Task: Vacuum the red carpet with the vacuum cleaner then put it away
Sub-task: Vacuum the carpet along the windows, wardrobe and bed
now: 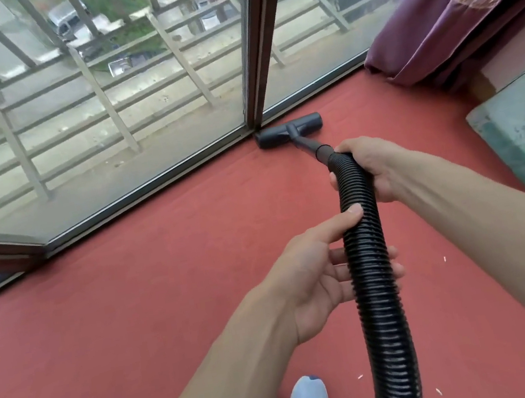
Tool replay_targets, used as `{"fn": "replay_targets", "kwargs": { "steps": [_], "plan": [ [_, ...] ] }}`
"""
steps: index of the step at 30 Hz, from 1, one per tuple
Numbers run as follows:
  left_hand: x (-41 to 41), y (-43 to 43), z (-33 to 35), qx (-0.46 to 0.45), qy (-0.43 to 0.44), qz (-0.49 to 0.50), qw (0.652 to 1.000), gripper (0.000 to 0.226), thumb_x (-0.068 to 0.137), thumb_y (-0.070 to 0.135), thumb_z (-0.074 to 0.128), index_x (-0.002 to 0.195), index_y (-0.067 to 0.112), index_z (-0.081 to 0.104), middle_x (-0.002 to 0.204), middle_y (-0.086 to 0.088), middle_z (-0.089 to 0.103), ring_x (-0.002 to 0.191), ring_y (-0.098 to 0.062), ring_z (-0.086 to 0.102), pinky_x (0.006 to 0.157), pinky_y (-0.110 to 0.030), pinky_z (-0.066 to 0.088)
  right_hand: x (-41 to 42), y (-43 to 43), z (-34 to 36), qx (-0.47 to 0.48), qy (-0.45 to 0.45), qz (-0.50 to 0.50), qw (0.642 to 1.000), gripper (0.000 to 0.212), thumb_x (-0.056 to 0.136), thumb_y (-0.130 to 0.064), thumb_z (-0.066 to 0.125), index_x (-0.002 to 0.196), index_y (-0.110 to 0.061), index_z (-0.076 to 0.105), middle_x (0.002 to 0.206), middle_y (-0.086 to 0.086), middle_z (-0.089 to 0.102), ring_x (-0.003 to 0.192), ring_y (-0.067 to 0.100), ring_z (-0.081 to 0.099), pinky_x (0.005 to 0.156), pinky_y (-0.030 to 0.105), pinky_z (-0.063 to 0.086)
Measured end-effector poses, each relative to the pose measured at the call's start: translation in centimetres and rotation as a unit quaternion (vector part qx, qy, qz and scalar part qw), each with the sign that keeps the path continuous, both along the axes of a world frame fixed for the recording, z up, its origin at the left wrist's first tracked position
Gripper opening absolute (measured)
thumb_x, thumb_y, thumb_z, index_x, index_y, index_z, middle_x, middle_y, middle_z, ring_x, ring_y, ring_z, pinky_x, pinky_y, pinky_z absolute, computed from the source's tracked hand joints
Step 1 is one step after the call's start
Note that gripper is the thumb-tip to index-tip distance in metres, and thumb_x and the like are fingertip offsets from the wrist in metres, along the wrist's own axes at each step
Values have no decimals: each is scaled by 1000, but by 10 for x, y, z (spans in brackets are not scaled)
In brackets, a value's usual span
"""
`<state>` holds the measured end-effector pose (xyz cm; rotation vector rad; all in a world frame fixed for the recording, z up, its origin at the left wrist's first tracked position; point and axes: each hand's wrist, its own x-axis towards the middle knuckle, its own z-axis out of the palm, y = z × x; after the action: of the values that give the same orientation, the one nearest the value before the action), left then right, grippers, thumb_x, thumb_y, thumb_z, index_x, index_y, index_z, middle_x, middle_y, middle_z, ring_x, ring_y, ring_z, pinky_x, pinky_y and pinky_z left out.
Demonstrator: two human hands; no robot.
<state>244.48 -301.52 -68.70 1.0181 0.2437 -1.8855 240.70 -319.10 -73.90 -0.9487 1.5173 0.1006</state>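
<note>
We have the vacuum head (pixel 289 130) flat on the red carpet (pixel 164 284) at its far edge, its left end just beside the foot of the window frame (pixel 259 43), perhaps touching it. The short wand (pixel 309 145) runs back to the ribbed hose (pixel 368 250). The risk we see is the head knocking or jamming against that frame if we push farther forward. The soft hose could also buckle instead of steering the head, since both grips sit on the hose and not on the stiff wand. A sweep to the right could catch the hem of the curtain (pixel 465 8), which rests on the carpet near the corner. A few white scraps (pixel 445 259) lie close to us and are easy to miss, so we judge the vacuuming unfinished. Our right hand (pixel 367 170) reaches forward on a nearly straight arm, its grip closed round the top of the hose just behind the wand joint. Our left hand (pixel 318 272) sits lower, thumb laid over the hose and fingers curled beneath it, a looser grip on the hose.
</note>
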Motion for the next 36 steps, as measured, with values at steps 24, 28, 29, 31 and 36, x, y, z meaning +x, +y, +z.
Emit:
{"fn": "replay_targets", "kwargs": {
  "steps": [24, 28, 29, 31, 36],
  "plan": [
    [-11, 11, 8, -31, -4, -128, 991, 33, 93, 34, 66, 102, 2, 65, 89, -16, 70, 69, -29, 69, 69, -40, 61, -74, 26, -1, 5, 9, -141, 990, 17, 91, -20, 51, 89, -3, 52, 61, 12, 55, 49, 21, 53, 43, 27, 45],
    [-22, 12, 26, -65, -31, -184, 980, 33, 91, 38, 69, 99, 6, 67, 92, -15, 71, 73, -30, 69, 77, -41, 60, -107, 40, 29, 56, -7, -229, 972, 18, 93, -23, 48, 89, -5, 49, 61, 8, 52, 48, 18, 51, 45, 25, 46],
    [-27, 11, 30, -72, -45, -197, 977, 34, 91, 39, 69, 99, 6, 68, 91, -15, 72, 73, -30, 69, 79, -41, 59, -115, 44, 35, 68, -18, -265, 962, 19, 93, -23, 47, 90, -5, 49, 63, 8, 51, 48, 17, 51, 43, 24, 47],
    [-40, 10, 38, -83, -68, -223, 969, 34, 91, 40, 69, 98, 7, 69, 89, -15, 72, 74, -31, 68, 82, -44, 59, -137, 53, 44, 82, -40, -338, 937, 20, 93, -24, 48, 95, -4, 49, 67, 8, 52, 51, 17, 52, 44, 24, 48],
    [-87, 14, 48, -84, -107, -292, 947, 36, 91, 41, 69, 99, 6, 70, 85, -15, 73, 72, -31, 69, 86, -51, 56, -207, 84, 44, 70, -49, -432, 898, 21, 95, -25, 47, 100, -5, 52, 69, 8, 56, 55, 20, 53, 52, 33, 45]
  ]
}}
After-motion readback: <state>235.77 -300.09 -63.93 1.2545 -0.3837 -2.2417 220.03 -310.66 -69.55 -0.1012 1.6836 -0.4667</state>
